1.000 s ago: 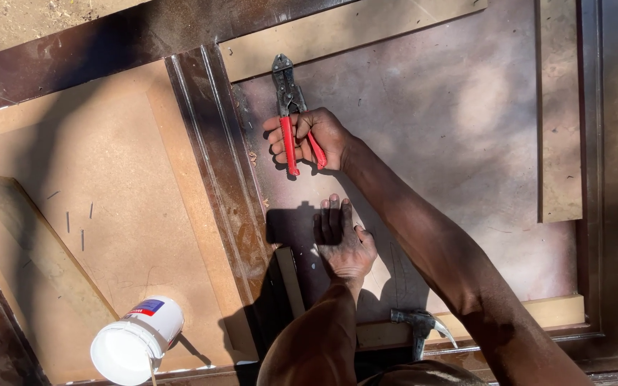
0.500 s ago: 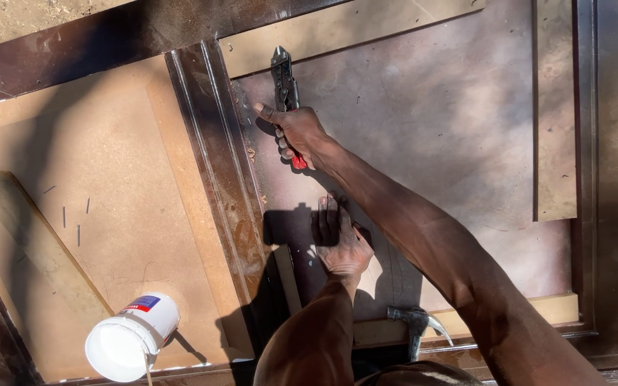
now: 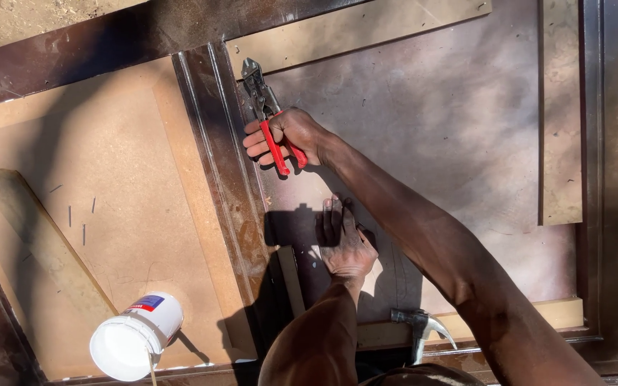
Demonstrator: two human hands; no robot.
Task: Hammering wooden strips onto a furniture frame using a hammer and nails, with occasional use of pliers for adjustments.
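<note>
My right hand (image 3: 291,136) grips the red handles of a pair of pliers (image 3: 266,114). The dark jaws point up along the edge of the upright brown moulding strip (image 3: 219,164). Below it, my left hand (image 3: 342,239) lies flat, fingers spread, on the brown panel (image 3: 452,143). A hammer (image 3: 418,327) lies by the pale batten (image 3: 466,322) at the panel's near edge, close to my left forearm.
A white plastic glue bottle (image 3: 136,336) lies on the lighter board (image 3: 109,186) at the lower left, beside a loose wooden strip (image 3: 44,243) and a few small nails (image 3: 80,218). Pale battens run along the panel's top (image 3: 359,28) and right (image 3: 559,114).
My right hand has shifted with the pliers along the moulding and the red handles show again. The left hand has stayed pressed on the panel.
</note>
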